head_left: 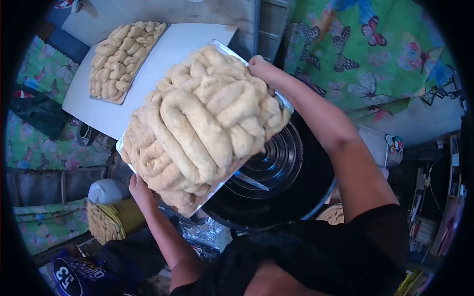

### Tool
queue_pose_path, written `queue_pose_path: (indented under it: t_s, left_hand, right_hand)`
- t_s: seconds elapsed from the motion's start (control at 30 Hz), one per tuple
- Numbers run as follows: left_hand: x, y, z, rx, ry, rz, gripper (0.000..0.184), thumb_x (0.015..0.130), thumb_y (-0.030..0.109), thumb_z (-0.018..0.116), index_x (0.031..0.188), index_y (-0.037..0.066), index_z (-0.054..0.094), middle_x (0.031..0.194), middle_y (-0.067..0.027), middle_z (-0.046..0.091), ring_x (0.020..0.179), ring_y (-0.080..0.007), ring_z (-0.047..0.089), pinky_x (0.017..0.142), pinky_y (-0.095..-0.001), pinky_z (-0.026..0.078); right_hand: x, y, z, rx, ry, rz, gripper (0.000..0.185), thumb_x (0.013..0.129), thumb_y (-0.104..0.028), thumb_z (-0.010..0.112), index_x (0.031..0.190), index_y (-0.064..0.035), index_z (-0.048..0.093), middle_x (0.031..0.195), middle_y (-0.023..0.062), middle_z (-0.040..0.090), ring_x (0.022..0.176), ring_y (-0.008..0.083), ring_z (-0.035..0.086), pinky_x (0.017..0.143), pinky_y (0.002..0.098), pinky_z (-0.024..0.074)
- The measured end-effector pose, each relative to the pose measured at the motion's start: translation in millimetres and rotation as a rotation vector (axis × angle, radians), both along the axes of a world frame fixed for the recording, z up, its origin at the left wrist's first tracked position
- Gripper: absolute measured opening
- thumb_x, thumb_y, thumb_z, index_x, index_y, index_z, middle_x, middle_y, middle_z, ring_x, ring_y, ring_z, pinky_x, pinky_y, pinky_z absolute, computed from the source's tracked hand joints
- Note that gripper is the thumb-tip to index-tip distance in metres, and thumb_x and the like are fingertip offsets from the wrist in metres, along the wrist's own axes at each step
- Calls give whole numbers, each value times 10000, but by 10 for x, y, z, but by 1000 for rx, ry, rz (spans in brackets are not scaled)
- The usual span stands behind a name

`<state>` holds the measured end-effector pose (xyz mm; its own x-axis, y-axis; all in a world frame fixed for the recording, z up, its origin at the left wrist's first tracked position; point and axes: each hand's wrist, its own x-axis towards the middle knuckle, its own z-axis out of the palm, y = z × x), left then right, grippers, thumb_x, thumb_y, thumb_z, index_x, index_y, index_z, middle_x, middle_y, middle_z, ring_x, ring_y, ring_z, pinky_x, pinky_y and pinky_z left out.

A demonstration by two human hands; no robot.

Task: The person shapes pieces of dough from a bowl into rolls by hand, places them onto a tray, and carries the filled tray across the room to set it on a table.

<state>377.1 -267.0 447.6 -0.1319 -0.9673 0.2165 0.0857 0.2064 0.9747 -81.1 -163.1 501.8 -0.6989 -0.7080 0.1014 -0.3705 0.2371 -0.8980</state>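
Note:
Both my hands hold a foil-edged tray piled high with pale, thick, looped and braided pieces that look like dough. My left hand grips the near left edge, its fingers partly hidden under the tray. At the far right corner, my right hand is closed on the rim. The tray is held tilted in the air, partly over a large round black basin-like thing with concentric rings at its centre. A thin, pale, blade-like strip shows inside it, beside the tray's edge.
On a white tabletop at the back left lies another board of similar braided pieces. A white jug and a yellow container stand at the left. Butterfly-patterned curtains hang around; shelves stand at the right.

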Motion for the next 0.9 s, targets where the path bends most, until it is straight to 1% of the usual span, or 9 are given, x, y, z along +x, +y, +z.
queue_pose_path:
  t_s: [0.23, 0.4, 0.47, 0.57, 0.6, 0.63, 0.7, 0.8, 0.9]
  left_hand:
    - [10, -433, -67, -108, -150, 117, 324, 888, 152, 465, 1043, -106, 586, 928, -164, 644, 806, -202, 609, 718, -335, 485]
    - [147, -769, -502, -310, -165, 294, 381, 854, 130, 516, 1153, -104, 545, 971, -150, 632, 786, -171, 570, 707, -301, 460]
    - [-131, -1297, -258, -405, -83, 396, 437, 827, 108, 558, 1210, -97, 514, 1035, -157, 613, 795, -157, 555, 706, -283, 452]
    - [-5, -1658, -382, -251, -134, 445, 524, 790, 60, 595, 1272, -91, 459, 1053, -159, 577, 835, -160, 545, 716, -279, 451]
    - [-48, -1580, -354, -258, -45, 410, 555, 779, 32, 594, 1301, -75, 437, 1011, -139, 542, 865, -171, 551, 738, -271, 463]
    - [-119, -1416, -278, -252, 24, 363, 556, 780, 30, 590, 1306, -66, 437, 1030, -149, 538, 907, -192, 551, 773, -287, 461]
    - [-322, -1360, -103, -223, 153, 258, 558, 782, 27, 582, 1316, -48, 436, 1067, -168, 529, 991, -232, 550, 841, -317, 457]
    - [-77, -1519, -193, -439, -479, 392, 480, 808, -1, 444, 1284, -52, 476, 1313, -253, 439, 1217, -308, 437, 1035, -376, 319]
    - [-270, -1577, -278, -322, -127, 271, 443, 853, 45, 355, 1254, -56, 513, 1383, -240, 404, 1282, -323, 379, 1081, -376, 256]
  right_hand:
    - [-103, -822, 15, 140, -179, -24, 326, 855, -189, 596, 1096, 23, 538, 1043, 171, 607, 896, 267, 602, 675, 411, 495]
    - [-356, -916, 85, 183, 146, 246, 413, 848, -275, 609, 1088, 55, 551, 1026, 166, 633, 891, 221, 620, 668, 381, 500]
    - [-580, -1339, 254, 206, 179, 292, 463, 845, -320, 605, 1117, 51, 546, 1035, 175, 638, 913, 231, 623, 702, 381, 494]
    - [-350, -602, 252, -377, 370, -406, 415, 863, -344, 548, 1110, -10, 559, 1044, 207, 625, 997, 365, 585, 899, 419, 439]
    - [-240, -293, 57, -676, 411, -429, 397, 886, -286, 519, 1155, 5, 519, 1200, 209, 544, 1123, 337, 520, 969, 396, 390]
    - [-52, -148, -275, -947, 294, -435, 497, 910, -243, 494, 1318, 17, 379, 1423, 218, 311, 1310, 301, 335, 1071, 377, 263]
    - [543, -344, -761, -1014, -214, -323, 709, 933, -285, 494, 1445, 5, 99, 1511, 190, 71, 1390, 268, 139, 1119, 372, 147]
    - [988, -547, -792, -1296, -596, -219, 767, 968, -350, 427, 1461, -68, -89, 1519, 151, 36, 1380, 243, 150, 1116, 374, 165]
    - [765, -844, -577, -1403, -620, -305, 752, 972, -351, 421, 1466, -99, -86, 1520, 149, 28, 1383, 245, 133, 1120, 368, 147]
